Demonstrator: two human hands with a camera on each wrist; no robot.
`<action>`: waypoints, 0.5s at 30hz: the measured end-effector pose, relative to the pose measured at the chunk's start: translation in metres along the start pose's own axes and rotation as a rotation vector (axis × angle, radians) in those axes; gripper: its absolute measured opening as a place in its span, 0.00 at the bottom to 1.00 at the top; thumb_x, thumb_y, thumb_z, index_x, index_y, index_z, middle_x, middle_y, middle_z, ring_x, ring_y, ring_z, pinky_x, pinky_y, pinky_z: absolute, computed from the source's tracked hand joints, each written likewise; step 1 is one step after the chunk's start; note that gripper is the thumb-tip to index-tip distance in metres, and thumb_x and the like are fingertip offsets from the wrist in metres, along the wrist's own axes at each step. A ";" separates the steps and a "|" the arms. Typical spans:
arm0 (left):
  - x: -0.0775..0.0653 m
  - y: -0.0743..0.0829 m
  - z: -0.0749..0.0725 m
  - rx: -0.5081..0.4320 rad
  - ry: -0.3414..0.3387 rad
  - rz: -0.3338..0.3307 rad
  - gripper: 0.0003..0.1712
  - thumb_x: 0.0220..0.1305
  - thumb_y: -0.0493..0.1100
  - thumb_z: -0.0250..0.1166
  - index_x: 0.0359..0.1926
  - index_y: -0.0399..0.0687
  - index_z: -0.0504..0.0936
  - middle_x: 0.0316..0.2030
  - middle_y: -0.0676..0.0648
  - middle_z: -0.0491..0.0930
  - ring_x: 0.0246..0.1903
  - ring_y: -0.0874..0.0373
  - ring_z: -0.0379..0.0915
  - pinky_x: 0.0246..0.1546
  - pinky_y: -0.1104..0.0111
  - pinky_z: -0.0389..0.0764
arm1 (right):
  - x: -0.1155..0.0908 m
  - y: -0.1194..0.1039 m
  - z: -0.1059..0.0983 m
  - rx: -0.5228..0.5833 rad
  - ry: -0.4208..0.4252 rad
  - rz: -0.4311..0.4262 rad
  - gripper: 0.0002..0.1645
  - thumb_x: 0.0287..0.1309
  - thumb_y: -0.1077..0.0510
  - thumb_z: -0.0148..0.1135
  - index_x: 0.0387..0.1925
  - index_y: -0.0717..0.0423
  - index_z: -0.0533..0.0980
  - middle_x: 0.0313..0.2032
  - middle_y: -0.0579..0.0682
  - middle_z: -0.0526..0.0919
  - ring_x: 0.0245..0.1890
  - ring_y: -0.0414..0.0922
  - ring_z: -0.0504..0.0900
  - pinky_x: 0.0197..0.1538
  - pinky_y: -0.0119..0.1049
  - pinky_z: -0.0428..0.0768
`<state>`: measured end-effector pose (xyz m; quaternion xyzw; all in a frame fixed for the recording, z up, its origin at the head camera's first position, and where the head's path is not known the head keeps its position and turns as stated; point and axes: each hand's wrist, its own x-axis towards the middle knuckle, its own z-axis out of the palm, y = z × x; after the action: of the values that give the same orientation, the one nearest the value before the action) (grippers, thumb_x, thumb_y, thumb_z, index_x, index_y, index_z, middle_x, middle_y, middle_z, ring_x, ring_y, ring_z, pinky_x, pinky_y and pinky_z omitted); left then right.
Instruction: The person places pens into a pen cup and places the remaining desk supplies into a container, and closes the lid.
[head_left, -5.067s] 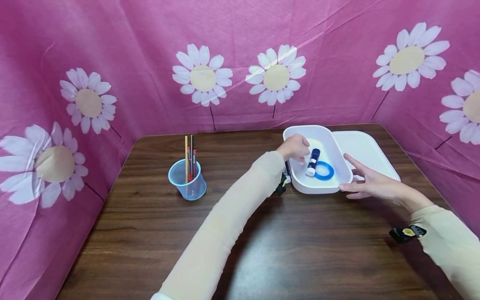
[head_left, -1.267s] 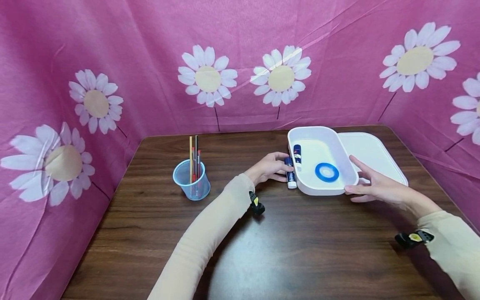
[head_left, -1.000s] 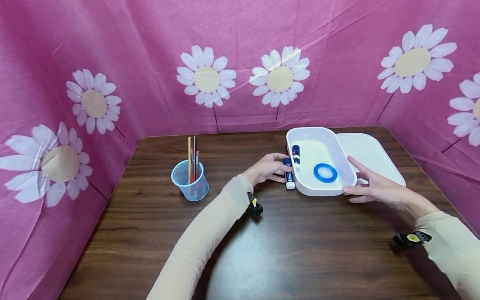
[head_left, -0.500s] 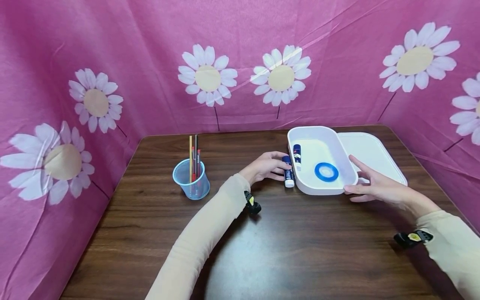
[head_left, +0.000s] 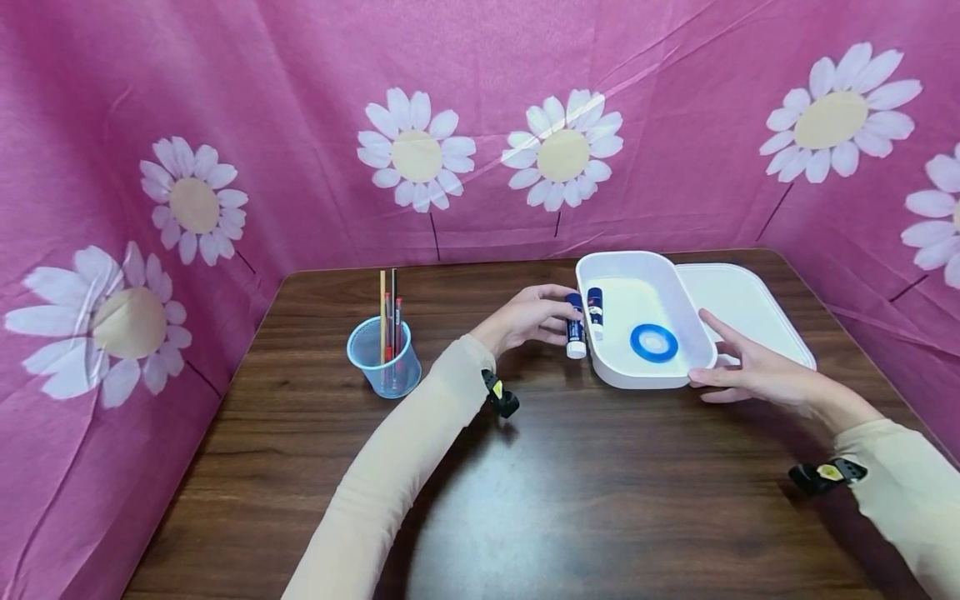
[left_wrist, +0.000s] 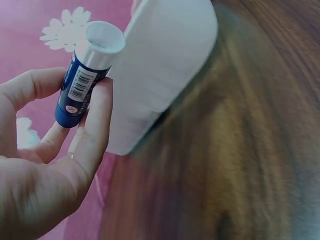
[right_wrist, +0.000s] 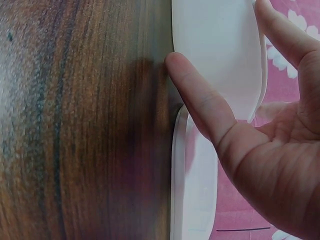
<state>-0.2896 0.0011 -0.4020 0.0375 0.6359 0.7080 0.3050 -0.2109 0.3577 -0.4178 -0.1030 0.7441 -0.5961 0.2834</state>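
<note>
My left hand (head_left: 534, 317) pinches a glue stick (left_wrist: 80, 87) between thumb and fingers, just outside the left wall of a white box (head_left: 651, 381). This stick is dark blue with a white end, and its barcode faces the left wrist camera. Inside the box, a second glue stick (head_left: 595, 310) lies along the left wall. A roll of blue tape (head_left: 654, 343) lies flat on the box floor. At the box's near right corner, my right hand (head_left: 757, 371) is spread, with fingertips touching the wall (right_wrist: 215, 55).
A white lid (head_left: 742, 308) lies on the table to the right of the box, partly behind my right hand. On the left, a light blue mesh cup (head_left: 386, 375) holds several pens and pencils. A pink flowered cloth (head_left: 480, 50) hangs behind the brown wooden table (head_left: 517, 500).
Earlier my left hand reached into the box; the inside glue stick now lies against the left wall. Since then my left hand has raised the outer glue stick beside the box. The right hand stays put.
</note>
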 end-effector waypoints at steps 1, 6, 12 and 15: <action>0.000 0.003 0.001 0.002 -0.009 0.002 0.25 0.64 0.34 0.69 0.62 0.44 0.76 0.47 0.37 0.85 0.45 0.45 0.84 0.43 0.55 0.86 | 0.000 0.000 0.000 -0.004 0.000 0.001 0.64 0.69 0.65 0.62 0.79 0.41 0.22 0.68 0.74 0.39 0.50 0.42 0.82 0.50 0.54 0.83; -0.002 0.016 0.004 0.001 -0.033 0.025 0.28 0.64 0.34 0.70 0.64 0.45 0.76 0.55 0.35 0.81 0.44 0.46 0.84 0.44 0.55 0.86 | -0.001 0.000 0.000 -0.010 0.004 0.000 0.64 0.69 0.65 0.62 0.79 0.40 0.23 0.68 0.74 0.40 0.50 0.43 0.82 0.50 0.53 0.83; -0.004 0.031 0.011 0.008 -0.047 0.050 0.31 0.64 0.36 0.71 0.67 0.46 0.74 0.50 0.41 0.83 0.43 0.47 0.85 0.44 0.55 0.86 | 0.001 0.001 0.000 0.011 -0.002 0.001 0.65 0.68 0.66 0.62 0.79 0.40 0.23 0.69 0.74 0.38 0.50 0.41 0.82 0.51 0.53 0.82; -0.004 0.036 0.015 0.006 -0.057 0.055 0.31 0.65 0.36 0.70 0.68 0.45 0.73 0.49 0.42 0.83 0.44 0.47 0.84 0.44 0.55 0.86 | 0.001 0.001 -0.001 0.016 -0.004 0.001 0.65 0.68 0.66 0.62 0.79 0.40 0.22 0.69 0.74 0.36 0.50 0.41 0.82 0.51 0.53 0.82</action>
<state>-0.2938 0.0125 -0.3645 0.0760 0.6279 0.7129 0.3030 -0.2121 0.3578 -0.4185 -0.1017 0.7387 -0.6019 0.2860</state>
